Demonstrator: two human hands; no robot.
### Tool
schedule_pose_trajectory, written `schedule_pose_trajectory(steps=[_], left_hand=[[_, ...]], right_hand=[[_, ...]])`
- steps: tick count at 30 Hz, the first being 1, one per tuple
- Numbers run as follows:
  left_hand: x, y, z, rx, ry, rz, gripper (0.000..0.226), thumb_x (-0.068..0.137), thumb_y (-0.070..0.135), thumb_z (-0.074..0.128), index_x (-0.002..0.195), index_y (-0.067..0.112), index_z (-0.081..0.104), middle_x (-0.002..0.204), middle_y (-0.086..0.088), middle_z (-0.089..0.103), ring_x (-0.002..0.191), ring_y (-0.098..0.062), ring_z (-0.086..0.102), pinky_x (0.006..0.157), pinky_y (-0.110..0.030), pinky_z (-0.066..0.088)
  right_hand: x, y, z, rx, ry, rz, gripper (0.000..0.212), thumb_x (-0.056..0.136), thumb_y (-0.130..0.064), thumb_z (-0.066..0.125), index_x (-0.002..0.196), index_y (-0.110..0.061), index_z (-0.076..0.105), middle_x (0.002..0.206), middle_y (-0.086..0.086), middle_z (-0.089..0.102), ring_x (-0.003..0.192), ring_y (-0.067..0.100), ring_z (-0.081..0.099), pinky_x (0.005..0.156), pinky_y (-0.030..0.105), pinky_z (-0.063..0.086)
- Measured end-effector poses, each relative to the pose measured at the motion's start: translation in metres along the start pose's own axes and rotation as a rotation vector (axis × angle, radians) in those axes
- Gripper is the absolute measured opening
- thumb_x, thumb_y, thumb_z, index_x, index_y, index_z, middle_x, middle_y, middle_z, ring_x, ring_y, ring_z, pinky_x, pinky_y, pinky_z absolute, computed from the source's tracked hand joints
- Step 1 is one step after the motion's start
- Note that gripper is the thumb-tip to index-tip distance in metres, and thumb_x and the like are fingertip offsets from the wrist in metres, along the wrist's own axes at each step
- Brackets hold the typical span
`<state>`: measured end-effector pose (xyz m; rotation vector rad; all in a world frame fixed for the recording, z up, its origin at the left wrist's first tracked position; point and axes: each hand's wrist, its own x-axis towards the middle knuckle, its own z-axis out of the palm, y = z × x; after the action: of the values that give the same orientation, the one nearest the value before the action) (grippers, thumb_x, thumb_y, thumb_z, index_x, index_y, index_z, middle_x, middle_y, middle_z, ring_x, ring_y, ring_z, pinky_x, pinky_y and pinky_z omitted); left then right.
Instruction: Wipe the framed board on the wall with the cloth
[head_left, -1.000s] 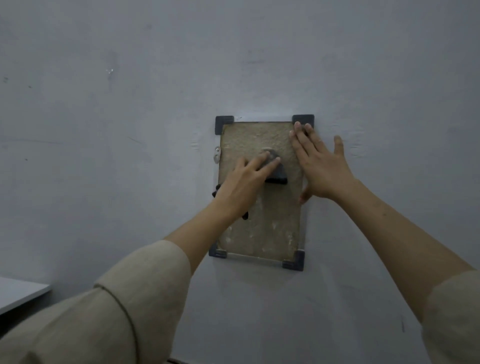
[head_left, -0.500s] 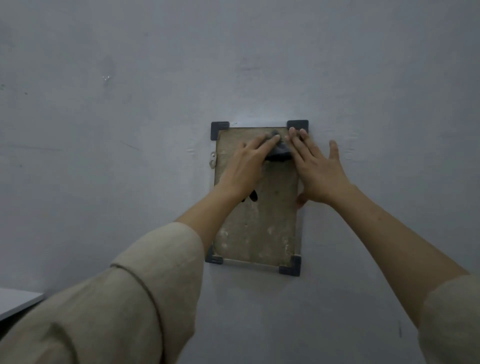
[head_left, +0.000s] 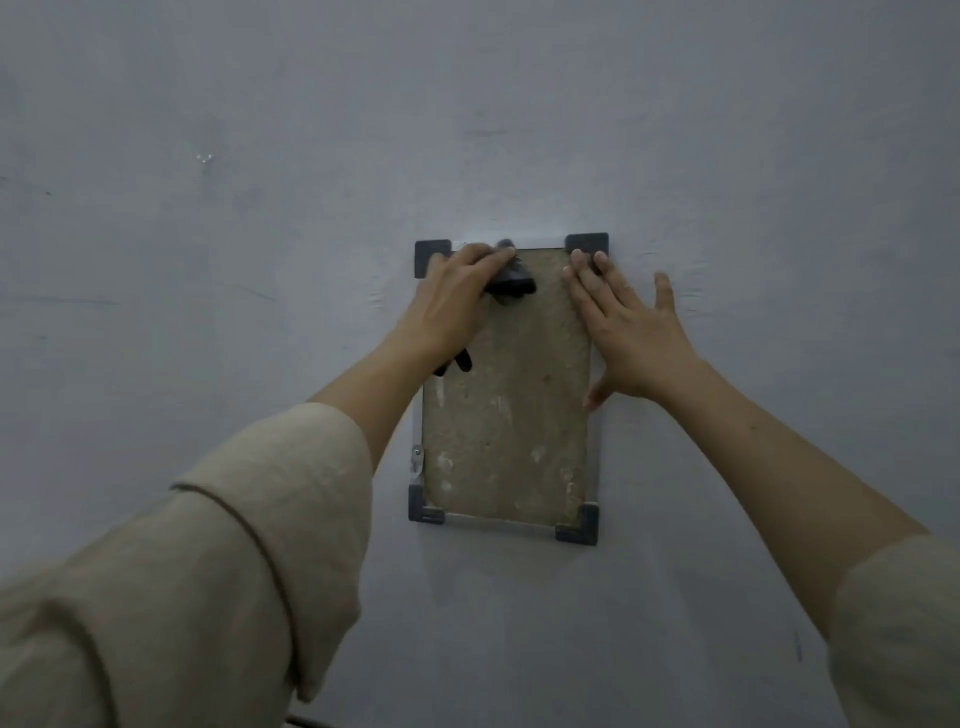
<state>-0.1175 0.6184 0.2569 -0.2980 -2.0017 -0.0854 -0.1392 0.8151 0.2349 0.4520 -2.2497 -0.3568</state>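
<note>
Your left hand has slid the dark crumpled cloth, pressed under flat fingers, to the top left of the brown cork board in its dark-cornered frame; your right hand lies flat on its right edge, and the spotted lower part looks unwiped.

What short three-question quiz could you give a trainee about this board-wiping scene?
1. True or false: the left hand presses the dark cloth near the top edge of the framed board.
2. Which hand lies flat, fingers straight, along the board's right side?
3. Multiple choice: the frame's corner pieces are A) dark, B) white, C) red.

Key: 1 true; 2 the right hand; 3 A.
</note>
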Motion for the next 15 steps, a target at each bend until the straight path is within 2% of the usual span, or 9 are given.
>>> schedule_pose_trajectory(steps=[3,6,8,10,15], left_hand=[[-0.001,0.014,0.005,0.067,0.001,0.012,0.057,0.092,-0.004,0.036,0.144,0.019,0.032,0.147,-0.006,0.035,0.12,-0.038,0.038,0.097,-0.045,0.038],[-0.004,0.007,0.001,0.219,-0.022,-0.106,0.057,0.093,-0.002,0.037,0.145,0.019,0.027,0.147,-0.008,0.033,0.119,-0.039,0.037,0.089,-0.049,0.043],[-0.005,-0.005,-0.005,0.246,-0.063,-0.228,0.058,0.092,-0.003,0.039,0.145,0.018,0.026,0.145,-0.01,0.033,0.119,-0.04,0.037,0.089,-0.05,0.043],[-0.004,-0.011,-0.011,0.213,-0.094,-0.267,0.059,0.091,-0.005,0.039,0.144,0.018,0.028,0.144,-0.012,0.034,0.118,-0.04,0.036,0.092,-0.05,0.041],[0.005,0.013,-0.01,0.101,-0.078,-0.04,0.06,0.09,-0.008,0.032,0.144,0.02,0.03,0.147,-0.008,0.032,0.119,-0.04,0.036,0.097,-0.051,0.039]], right_hand=[[-0.001,0.0,0.0,-0.007,-0.004,-0.001,0.143,0.057,-0.064,0.075,0.147,-0.015,-0.024,0.153,-0.001,-0.032,0.143,0.017,-0.026,0.112,0.062,0.001],[-0.001,0.001,-0.001,-0.01,0.001,-0.014,0.144,0.056,-0.066,0.074,0.148,-0.015,-0.024,0.153,-0.001,-0.032,0.143,0.017,-0.026,0.112,0.061,0.001],[-0.001,0.002,-0.001,-0.01,-0.001,-0.014,0.144,0.056,-0.066,0.074,0.147,-0.014,-0.024,0.153,-0.001,-0.033,0.143,0.018,-0.026,0.112,0.061,0.001],[-0.001,0.002,-0.001,-0.015,-0.006,-0.012,0.144,0.056,-0.066,0.074,0.147,-0.013,-0.025,0.153,0.0,-0.033,0.142,0.018,-0.026,0.112,0.061,0.001],[0.0,0.001,-0.001,-0.012,-0.01,0.0,0.145,0.056,-0.065,0.075,0.147,-0.013,-0.025,0.153,0.0,-0.033,0.142,0.018,-0.026,0.112,0.061,-0.001]])
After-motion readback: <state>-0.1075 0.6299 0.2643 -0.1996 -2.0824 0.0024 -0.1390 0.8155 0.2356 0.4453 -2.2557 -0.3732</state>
